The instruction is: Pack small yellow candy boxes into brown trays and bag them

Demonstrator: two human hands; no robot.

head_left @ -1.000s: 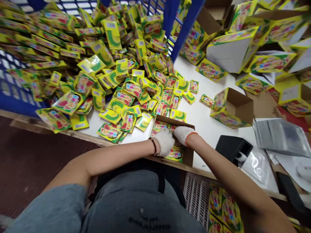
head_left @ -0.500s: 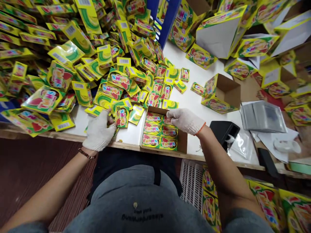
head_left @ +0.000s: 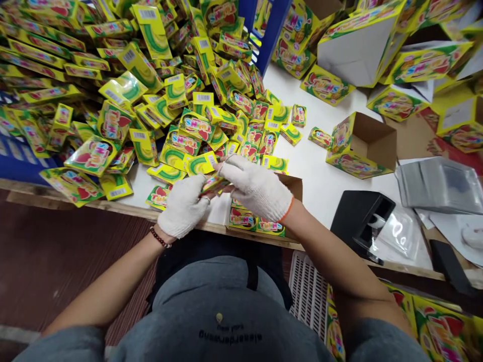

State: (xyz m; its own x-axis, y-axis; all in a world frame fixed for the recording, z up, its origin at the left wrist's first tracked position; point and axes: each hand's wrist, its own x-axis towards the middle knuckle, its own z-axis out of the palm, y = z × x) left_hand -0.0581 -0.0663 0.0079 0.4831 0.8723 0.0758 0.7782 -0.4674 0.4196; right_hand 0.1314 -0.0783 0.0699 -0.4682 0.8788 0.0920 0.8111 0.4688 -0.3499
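Both my hands wear white knit gloves and meet over the table's front edge. My left hand (head_left: 183, 205) grips a small yellow-green packet (head_left: 212, 184) from below. My right hand (head_left: 257, 187) pinches the same packet from the right. Under my right hand lies an open brown cardboard box (head_left: 295, 185) with packets (head_left: 241, 219) laid flat in rows. A large heap of the same yellow packets (head_left: 158, 100) covers the table to the left and behind.
An empty open printed carton (head_left: 360, 146) stands right of the box. More cartons (head_left: 358, 48) are piled at the back right. A black device (head_left: 360, 216), clear bags (head_left: 437, 183) and a white table (head_left: 320, 186) lie right. Blue crate bars (head_left: 277, 25) rise behind. A white basket (head_left: 307, 291) sits below.
My left hand has lifted a packet from the heap and moved right. My right hand has left the box and come to meet it, taking hold of the same packet.
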